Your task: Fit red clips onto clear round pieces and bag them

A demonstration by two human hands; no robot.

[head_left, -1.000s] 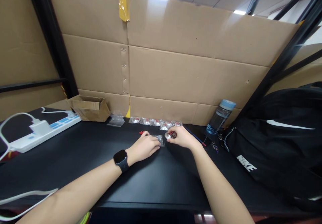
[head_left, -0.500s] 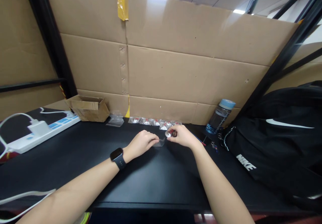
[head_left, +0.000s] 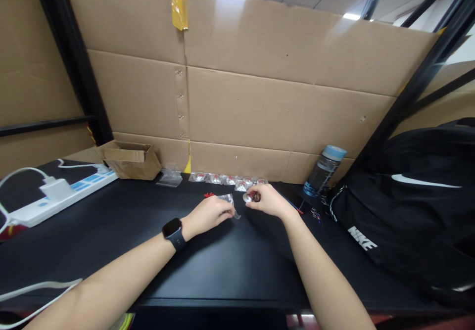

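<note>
My left hand [head_left: 215, 212], with a dark watch on its wrist, pinches a small clear plastic bag [head_left: 227, 200] above the black table. To the right, my right hand [head_left: 265, 199] is closed on a small round silvery object [head_left: 248, 197] with some red and dark parts; the fingers cover much of it, so its kind is unclear. A small red piece [head_left: 209, 195] lies just behind my left hand. Along the cardboard wall lies a row of several clear bags [head_left: 217, 178] with round silvery and red items inside. A stack of flat clear bags [head_left: 169, 177] lies left of them.
An open cardboard box [head_left: 129, 161] stands at the back left beside a white power strip [head_left: 67, 195] with cables. A water bottle [head_left: 323, 171] and a black backpack [head_left: 408, 211] occupy the right side. Keyring-like small parts [head_left: 316, 216] lie near the bottle.
My left hand has turned and shifted slightly, and the clear bag in it now sticks up behind the fingers. The red piece shows more. My right hand has barely moved.
</note>
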